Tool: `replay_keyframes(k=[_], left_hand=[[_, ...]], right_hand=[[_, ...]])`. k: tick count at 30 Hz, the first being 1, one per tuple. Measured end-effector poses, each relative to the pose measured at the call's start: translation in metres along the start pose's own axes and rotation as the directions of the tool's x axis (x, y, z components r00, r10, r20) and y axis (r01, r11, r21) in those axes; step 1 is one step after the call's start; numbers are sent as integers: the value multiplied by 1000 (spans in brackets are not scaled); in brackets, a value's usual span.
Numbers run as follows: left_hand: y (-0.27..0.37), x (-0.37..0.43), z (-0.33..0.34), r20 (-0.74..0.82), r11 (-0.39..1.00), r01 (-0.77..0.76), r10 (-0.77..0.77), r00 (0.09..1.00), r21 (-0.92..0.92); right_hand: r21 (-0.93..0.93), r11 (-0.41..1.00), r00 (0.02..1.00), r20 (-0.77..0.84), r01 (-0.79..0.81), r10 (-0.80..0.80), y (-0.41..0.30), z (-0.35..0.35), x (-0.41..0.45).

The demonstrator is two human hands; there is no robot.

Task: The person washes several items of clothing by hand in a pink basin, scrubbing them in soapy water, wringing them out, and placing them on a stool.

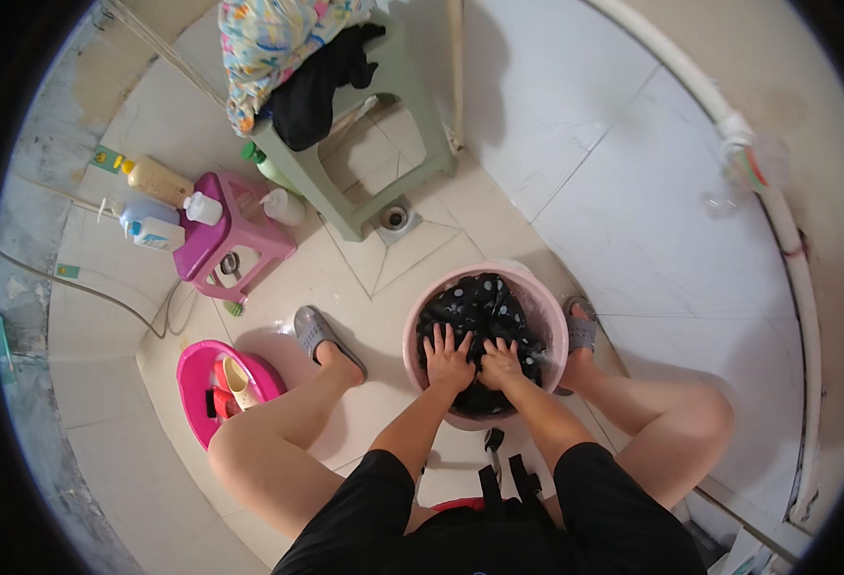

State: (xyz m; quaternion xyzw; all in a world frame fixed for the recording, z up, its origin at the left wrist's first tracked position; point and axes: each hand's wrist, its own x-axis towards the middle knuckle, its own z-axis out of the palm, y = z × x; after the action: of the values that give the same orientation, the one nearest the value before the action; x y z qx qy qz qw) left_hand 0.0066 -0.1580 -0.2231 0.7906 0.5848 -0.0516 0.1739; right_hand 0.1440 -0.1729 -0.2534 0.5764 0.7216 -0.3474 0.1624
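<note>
A pale pink round basin (413, 338) stands on the floor between my feet. Black cloth with light spots (476, 298) fills much of it, wet and bunched up, with some water showing along the basin's right side. My left hand (451, 365) presses palm-down on the cloth, fingers spread. Close beside it, my right hand (501, 364) also rests on the cloth with its fingers a little apart; its thumb side is partly hidden. Both hands lie inside the basin's rim.
A green plastic stool (422, 144) bears patterned fabric (271, 50) and black cloth (314, 90). Several bottles stand on and around a pink stool (202, 248). A bright pink basin (195, 388) holds shoes. Near the green stool is a floor drain (394, 218). A tiled wall (652, 237) rises at right.
</note>
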Motion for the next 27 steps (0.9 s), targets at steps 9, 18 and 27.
replay_keyframes(k=[9,18,27], left_hand=[[-21,33,84,160,980,145,-123,979,-137],[-18,41,61,277,991,-130,118,954,26],[-2,23,33,-228,683,120,-396,890,-721]], right_hand=[[327,777,805,473,-538,358,25,-4,31],[283,865,870,400,-415,287,49,11,44],[632,737,747,-366,-239,556,-12,25,28]])
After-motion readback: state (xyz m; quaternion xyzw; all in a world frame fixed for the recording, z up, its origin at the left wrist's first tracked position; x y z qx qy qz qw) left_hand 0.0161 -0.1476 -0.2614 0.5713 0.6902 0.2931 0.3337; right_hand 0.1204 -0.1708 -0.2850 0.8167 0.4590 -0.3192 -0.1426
